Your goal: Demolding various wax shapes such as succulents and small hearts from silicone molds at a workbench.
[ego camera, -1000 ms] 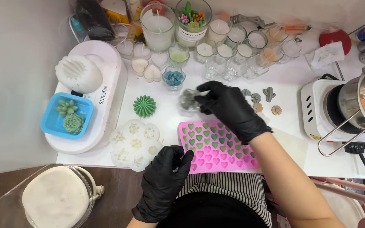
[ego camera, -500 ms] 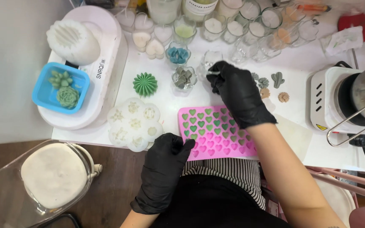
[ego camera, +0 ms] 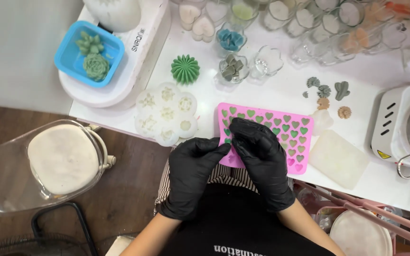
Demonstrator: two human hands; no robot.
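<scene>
Looking down from the head view, only one view to go on: pink heart mould (ego camera: 281,137) lying flat on the white desk (ego camera: 281,90), near edge right at the front of the desk, cavities filled with green hearts

Left hand (ego camera: 193,173) in a black glove, fingers curled loosely in, tips touching the mould's near left corner. Can't tell whether anything is actually pinched there, since the fingertips hide the spot

Right hand (ego camera: 262,159), also gloved, lying over the mould's near left part, fingertips pressing down on the cavities, grip flat and spread rather than closed, nothing held

Guessing the mould is silicone, so soft and floppy, light, bends if lifted by one corner. Best taken at the rim with both hands, or flexed from underneath to pop the little hearts out. Hearts probably wax, small and brittle at the points, so easy to chip

Around it: round white flower mould (ego camera: 167,114) just left of the pink one, green ribbed cactus piece (ego camera: 185,69) beyond that, small glass cup of grey pieces (ego camera: 232,69) near it. Blue tray (ego camera: 89,53) with green succulent shapes sitting on a white scale, far left. Pale rectangular block (ego camera: 339,159) just right of the mould, white heater (ego camera: 404,125) at the right edge. Glass jug of white wax (ego camera: 48,163) down off the desk to the left
</scene>
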